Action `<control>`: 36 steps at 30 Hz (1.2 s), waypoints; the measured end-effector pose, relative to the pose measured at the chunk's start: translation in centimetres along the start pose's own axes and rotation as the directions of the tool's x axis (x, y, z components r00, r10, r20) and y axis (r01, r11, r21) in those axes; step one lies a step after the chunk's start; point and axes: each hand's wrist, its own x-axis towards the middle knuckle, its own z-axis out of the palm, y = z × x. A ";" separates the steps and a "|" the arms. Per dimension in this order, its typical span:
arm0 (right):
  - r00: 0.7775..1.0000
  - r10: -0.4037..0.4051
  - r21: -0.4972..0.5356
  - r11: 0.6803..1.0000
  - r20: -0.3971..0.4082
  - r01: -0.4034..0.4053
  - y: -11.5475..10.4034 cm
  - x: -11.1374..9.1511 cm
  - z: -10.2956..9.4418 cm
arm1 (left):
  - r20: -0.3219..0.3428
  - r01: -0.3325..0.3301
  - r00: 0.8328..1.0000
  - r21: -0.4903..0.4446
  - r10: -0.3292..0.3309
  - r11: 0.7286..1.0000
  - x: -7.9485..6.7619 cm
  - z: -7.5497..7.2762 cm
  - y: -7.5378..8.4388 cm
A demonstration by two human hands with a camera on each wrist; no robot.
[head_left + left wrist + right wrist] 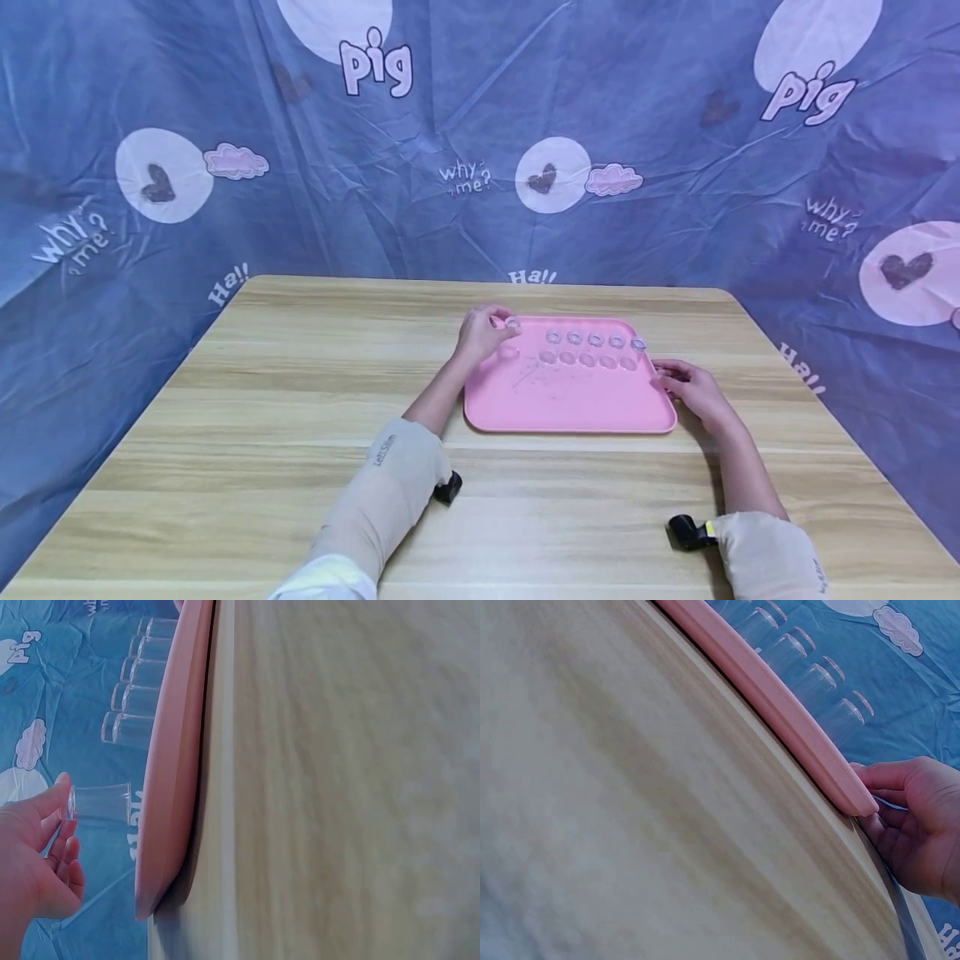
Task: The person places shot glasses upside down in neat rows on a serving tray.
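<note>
A small clear drinking glass is pinched near its rim by the fingers of my left hand. It stands upright over the left back part of a pink tray, and its base appears slightly above the tray in the left wrist view. Several similar clear glasses stand upright in a row across the tray, to the right of the held one. At the tray's right side, my right hand grips the rim, its fingers partly hidden in the head view.
The tray lies on a wood-grain table, toward its back edge. Behind and around the table hangs a blue printed cloth. Small marks show on the tray's surface.
</note>
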 end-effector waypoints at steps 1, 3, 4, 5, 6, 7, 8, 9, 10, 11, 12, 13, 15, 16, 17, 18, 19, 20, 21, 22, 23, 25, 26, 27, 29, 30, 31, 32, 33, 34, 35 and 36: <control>1.000 -0.001 0.000 1.000 0.000 0.001 0.0 0.0 0.0 | 0.009 0.011 1.000 0.003 -0.011 1.000 0.0 0.1 0.1; 1.000 -0.004 0.002 1.000 0.002 0.004 0.0 0.0 0.0 | 0.023 0.027 0.999 0.020 -0.027 0.999 0.1 0.4 0.3; 1.000 -0.006 0.005 1.000 0.003 0.006 -0.1 0.0 0.0 | 0.033 0.033 0.999 0.018 -0.034 0.999 0.1 0.5 0.4; 1.000 -0.008 0.008 1.000 0.003 0.008 -0.1 0.0 0.0 | 0.041 0.038 0.998 0.017 -0.039 0.999 0.2 0.7 0.4; 1.000 -0.010 0.012 1.000 0.003 0.010 -0.1 0.0 0.0 | 0.050 0.042 0.998 0.014 -0.043 0.999 0.2 0.8 0.5; 1.000 -0.012 0.016 1.000 0.003 0.012 -0.1 0.0 0.0 | 0.059 0.040 0.997 0.010 -0.040 0.999 0.3 1.0 0.4; 1.000 -0.014 0.020 1.000 0.003 0.014 -0.1 0.0 0.0 | 0.067 0.039 0.997 0.003 -0.040 0.999 0.3 1.1 0.4; 1.000 -0.015 0.022 1.000 0.003 0.015 -0.1 0.0 0.1 | 0.077 0.040 0.996 -0.011 -0.039 0.999 0.3 1.3 0.4; 1.000 -0.016 0.024 1.000 0.004 0.016 -0.1 0.0 0.1 | 0.086 0.040 0.996 -0.019 -0.038 0.999 0.3 1.4 0.4; 1.000 -0.013 0.021 1.000 0.003 0.013 -0.1 0.0 0.1 | 0.092 0.044 0.995 -0.018 -0.042 0.999 0.3 1.5 0.4; 1.000 -0.010 0.021 1.000 0.003 0.010 -0.1 0.0 0.1 | 0.099 0.045 0.994 -0.017 -0.043 0.999 0.2 1.7 0.4; 1.000 -0.007 0.018 1.000 0.005 0.007 -0.1 0.1 0.1 | 0.105 0.048 0.993 -0.018 -0.046 0.999 0.2 1.8 0.4; 1.000 -0.002 0.014 1.000 0.008 0.002 -0.1 0.1 0.1 | 0.116 0.058 0.992 -0.012 -0.056 0.998 0.1 2.0 0.5; 1.000 0.001 0.013 1.000 0.007 -0.001 -0.2 0.1 0.0 | 0.120 0.062 0.991 -0.009 -0.061 0.998 0.1 2.1 0.5; 1.000 0.005 0.011 1.000 0.006 -0.005 -0.2 0.1 0.0 | 0.123 0.067 0.990 -0.004 -0.066 0.998 0.1 2.2 0.5; 1.000 0.004 0.009 1.000 0.005 -0.004 -0.2 0.1 0.0 | 0.125 0.068 0.990 0.001 -0.068 0.998 0.0 2.2 0.5; 1.000 0.002 0.008 1.000 0.007 -0.002 -0.2 0.1 0.0 | 0.127 0.069 0.990 0.006 -0.070 0.998 0.0 2.3 0.6; 1.000 0.002 0.010 1.000 0.005 -0.002 -0.2 0.1 0.0 | 0.128 0.070 0.989 0.014 -0.071 0.997 0.0 2.3 0.6; 1.000 0.003 0.012 1.000 0.004 -0.003 -0.2 0.1 0.0 | 0.127 0.068 0.989 0.017 -0.070 0.998 0.0 2.4 0.6; 1.000 0.002 0.014 1.000 0.003 -0.002 -0.2 0.1 0.0 | 0.127 0.067 0.990 0.020 -0.069 0.998 0.0 2.4 0.7; 1.000 0.000 0.015 1.000 0.005 0.000 -0.2 0.1 0.0 | 0.127 0.065 0.990 0.021 -0.067 0.998 0.0 2.5 0.7; 1.000 -0.003 0.019 1.000 0.007 0.003 -0.2 0.1 0.0 | 0.129 0.059 0.990 0.028 -0.062 0.998 0.0 2.6 0.8; 1.000 -0.002 0.022 1.000 0.006 0.002 -0.2 0.1 0.0 | 0.130 0.061 0.989 0.030 -0.065 0.998 0.0 2.6 0.9; 1.000 -0.004 0.021 1.000 0.007 0.004 -0.2 0.1 -0.1 | 0.130 0.061 0.989 0.032 -0.065 0.998 0.0 2.6 0.9; 1.000 -0.006 0.019 1.000 0.006 0.006 -0.2 0.1 -0.1 | 0.130 0.062 0.989 0.037 -0.067 0.997 0.0 2.7 1.0; 1.000 -0.006 0.018 1.000 0.006 0.006 -0.2 0.0 -0.1 | 0.129 0.062 0.989 0.038 -0.067 0.997 0.0 2.7 1.0; 1.000 -0.006 0.017 1.000 0.005 0.006 -0.2 0.0 -0.2 | 0.129 0.067 0.989 0.036 -0.071 0.997 0.0 2.7 1.0; 1.000 -0.005 0.017 1.000 0.005 0.005 -0.3 0.0 -0.2 | 0.130 0.071 0.989 0.027 -0.074 0.997 0.0 2.7 1.0; 1.000 -0.004 0.017 1.000 0.004 0.004 -0.3 0.0 -0.2 | 0.130 0.071 0.989 0.020 -0.073 0.997 0.1 2.7 1.0; 1.000 -0.003 0.018 1.000 0.005 0.003 -0.3 0.0 -0.2 | 0.130 0.074 0.989 0.010 -0.075 0.997 0.1 2.7 1.0; 1.000 -0.001 0.019 1.000 0.006 0.001 -0.4 0.0 -0.2 | 0.131 0.077 0.988 0.001 -0.077 0.997 0.1 2.7 1.0; 1.000 -0.002 0.020 1.000 0.007 0.002 -0.4 0.0 -0.2 | 0.133 0.078 0.988 -0.011 -0.075 0.997 0.1 2.7 1.0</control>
